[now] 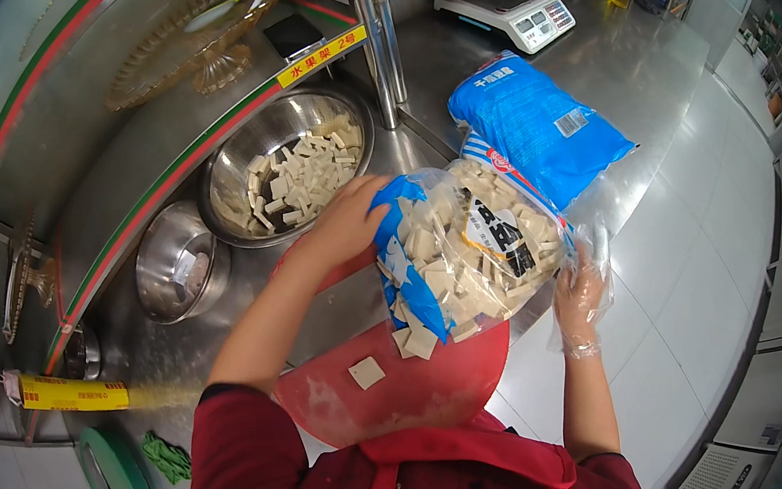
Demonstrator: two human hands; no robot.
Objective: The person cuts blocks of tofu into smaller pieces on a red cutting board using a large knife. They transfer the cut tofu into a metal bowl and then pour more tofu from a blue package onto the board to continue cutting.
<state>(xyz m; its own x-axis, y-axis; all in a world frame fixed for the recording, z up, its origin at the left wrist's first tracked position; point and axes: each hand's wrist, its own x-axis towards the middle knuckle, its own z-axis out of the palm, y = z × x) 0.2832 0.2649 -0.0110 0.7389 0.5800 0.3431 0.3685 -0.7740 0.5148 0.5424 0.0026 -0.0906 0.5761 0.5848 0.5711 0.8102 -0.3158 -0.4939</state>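
A clear and blue plastic bag [502, 228] full of flat pale pieces, probably tofu, lies tilted across a red round cutting board [398, 395]. My bare left hand [353, 221] grips the bag's blue open end. In a clear plastic glove, my right hand [579, 288] holds the opposite end near the counter edge. Several pieces spill from the mouth onto the board, and one square piece [367, 373] lies apart. Broad grey metal [344, 314], perhaps a cleaver blade, crosses the board under my left forearm. A large steel bowl [224, 216] beyond my left hand contains cut pale strips.
A full blue bag [540, 123] lies behind the opened one, before a digital scale [503, 7]. A smaller steel bowl [174, 265], a yellow box [72, 391], a green cloth [166, 456] and a round green board [123, 482] stand left. An edged shelf [198, 168] overhangs the counter.
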